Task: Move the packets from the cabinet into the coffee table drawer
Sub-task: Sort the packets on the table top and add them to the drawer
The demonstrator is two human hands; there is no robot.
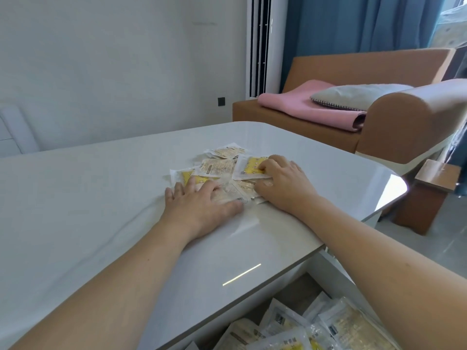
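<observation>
A loose pile of white and yellow packets lies on the glossy grey coffee table. My left hand lies flat on the near left edge of the pile, fingers spread. My right hand is on the pile's right side, its fingers curled round the edge of a yellow-printed packet. Below the table's near edge the open drawer shows several packets lying inside.
An orange sofa with a pink blanket and a grey cushion stands behind the table at the right. A small wooden stool sits past the table's right corner. White wall and blue curtains stand behind.
</observation>
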